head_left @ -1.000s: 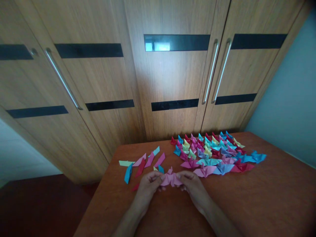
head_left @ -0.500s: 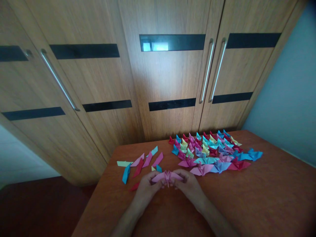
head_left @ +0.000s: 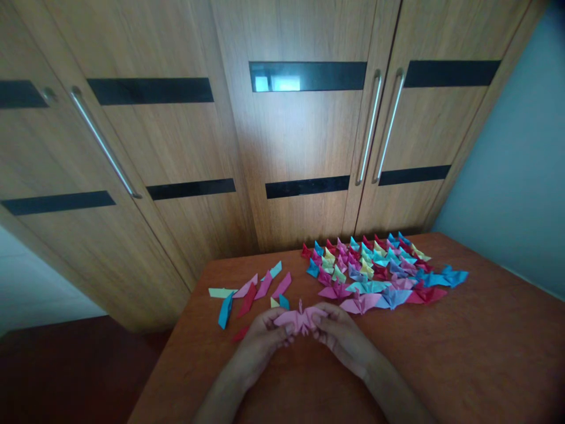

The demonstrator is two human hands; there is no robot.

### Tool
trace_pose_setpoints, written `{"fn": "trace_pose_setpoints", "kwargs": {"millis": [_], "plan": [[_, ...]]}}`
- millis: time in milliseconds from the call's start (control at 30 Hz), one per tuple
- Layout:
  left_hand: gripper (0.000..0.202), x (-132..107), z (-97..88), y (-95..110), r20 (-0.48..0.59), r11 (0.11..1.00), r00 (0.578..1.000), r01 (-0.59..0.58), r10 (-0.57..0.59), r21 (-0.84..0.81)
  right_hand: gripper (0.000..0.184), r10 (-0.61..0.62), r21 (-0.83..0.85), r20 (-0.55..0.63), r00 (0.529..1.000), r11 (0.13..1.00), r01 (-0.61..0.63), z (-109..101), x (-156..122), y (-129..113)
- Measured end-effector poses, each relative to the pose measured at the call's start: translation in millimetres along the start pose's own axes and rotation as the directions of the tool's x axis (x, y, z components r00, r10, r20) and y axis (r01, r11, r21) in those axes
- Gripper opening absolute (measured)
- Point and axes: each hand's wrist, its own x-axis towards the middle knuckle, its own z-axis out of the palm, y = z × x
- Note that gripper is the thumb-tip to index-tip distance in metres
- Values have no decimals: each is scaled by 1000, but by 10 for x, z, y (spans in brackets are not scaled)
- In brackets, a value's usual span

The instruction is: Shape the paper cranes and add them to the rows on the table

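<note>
The pink paper crane [head_left: 300, 318] is hovering low over the wooden table [head_left: 463, 353]. It looks feather-light and easily crushed, so it is best pinched at the wings. The left hand [head_left: 260, 341] and right hand [head_left: 342, 335] are each pinching a wing, fingers curled nearly closed. Finished cranes [head_left: 379, 271] are lying just beyond.

cranes [head_left: 379, 271] packed rows, table [head_left: 463, 353] far side | strips [head_left: 251, 288] scattered left | wardrobe [head_left: 300, 135] behind | wall [head_left: 521, 176] right
</note>
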Motion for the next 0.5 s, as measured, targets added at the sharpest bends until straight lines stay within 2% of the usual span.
{"fn": "trace_pose_setpoints", "kwargs": {"millis": [167,333,500], "plan": [[16,-11,-17,4,1,995,1000,9,-9,-98,17,46,64,-32,998,997,-44,-22,4,1],[16,-9,-28,8,-9,983,1000,13,-14,-182,18,34,68,-36,999,997,-32,-23,1,-8],[15,-7,-22,-6,-8,984,1000,9,-11,-178,17,8,91,-78,997,996,-1,-47,-1,-14]]}}
